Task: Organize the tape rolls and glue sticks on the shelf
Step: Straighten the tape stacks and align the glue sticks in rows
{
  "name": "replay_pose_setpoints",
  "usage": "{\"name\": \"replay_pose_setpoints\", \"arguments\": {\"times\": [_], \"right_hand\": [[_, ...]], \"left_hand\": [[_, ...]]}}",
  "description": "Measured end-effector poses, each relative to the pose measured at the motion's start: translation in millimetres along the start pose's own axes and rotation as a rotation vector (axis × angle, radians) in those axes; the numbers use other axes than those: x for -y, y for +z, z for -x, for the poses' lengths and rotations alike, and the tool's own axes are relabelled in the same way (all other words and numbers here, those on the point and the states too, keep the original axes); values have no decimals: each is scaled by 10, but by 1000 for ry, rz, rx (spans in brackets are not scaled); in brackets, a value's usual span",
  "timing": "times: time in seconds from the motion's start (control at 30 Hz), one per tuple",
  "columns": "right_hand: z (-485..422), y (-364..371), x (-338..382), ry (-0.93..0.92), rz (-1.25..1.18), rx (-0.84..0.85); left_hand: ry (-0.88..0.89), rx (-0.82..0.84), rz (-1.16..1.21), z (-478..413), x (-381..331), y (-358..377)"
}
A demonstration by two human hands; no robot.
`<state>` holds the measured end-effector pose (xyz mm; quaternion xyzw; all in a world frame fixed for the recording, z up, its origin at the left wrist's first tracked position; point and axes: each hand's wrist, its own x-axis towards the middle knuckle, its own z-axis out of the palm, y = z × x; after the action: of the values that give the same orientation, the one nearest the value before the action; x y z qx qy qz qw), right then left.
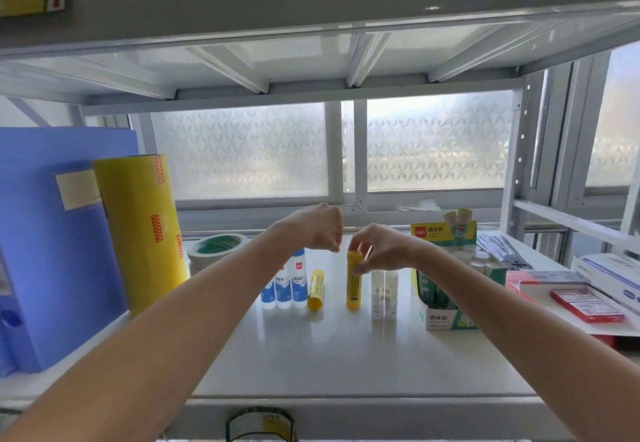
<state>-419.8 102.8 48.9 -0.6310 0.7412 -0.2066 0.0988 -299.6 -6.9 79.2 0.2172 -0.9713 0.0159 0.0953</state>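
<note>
— Right hand [384,247]?
— Pinching the top of a yellow glue stick [354,280] with fingers [360,268] and thumb; stick upright on the white shelf [311,355], near the middle.

— And the left hand [320,228]?
— Hovering just beside the right one, above the blue-and-white glue bottles [285,285]. Fingers curled loosely downward, holding nothing.

— Other glue sticks?
— A second yellow glue stick [316,290] lying on its side, between the bottles and the upright one. Two clear glue sticks [384,294] standing just right of the upright one, touching each other. Further right, an open green box [450,306] with more sticks inside.

— Tape rolls?
— A white tape roll [214,251] with green inner ring at the back left, lying flat. Beside it a tall yellow roll [142,230], standing against a blue folder [52,233]. Another roll [259,424] below the shelf edge, only partly seen.
</note>
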Motion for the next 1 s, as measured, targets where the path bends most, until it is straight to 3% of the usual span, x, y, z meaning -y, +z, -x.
{"name": "replay_pose_setpoints", "arguments": {"times": [0.23,0.43,0.57,0.83,1.0], "right_hand": [[19,-23,-60,37,10,-44],[-9,-3,-80,10,-34,-46],[-17,10,-83,-5,-35,-48],[-10,35,-75,-21,-67,-57],[-19,43,-73,-3,-79,-49]], "left_hand": [[-130,185,-183,-396,-93,180],[-293,515,-194,-589,-144,289],[-415,646,-263,-625,-191,335],[-486,590,-270,-557,-238,424],[-492,559,-109,-587,-75,433]]}}
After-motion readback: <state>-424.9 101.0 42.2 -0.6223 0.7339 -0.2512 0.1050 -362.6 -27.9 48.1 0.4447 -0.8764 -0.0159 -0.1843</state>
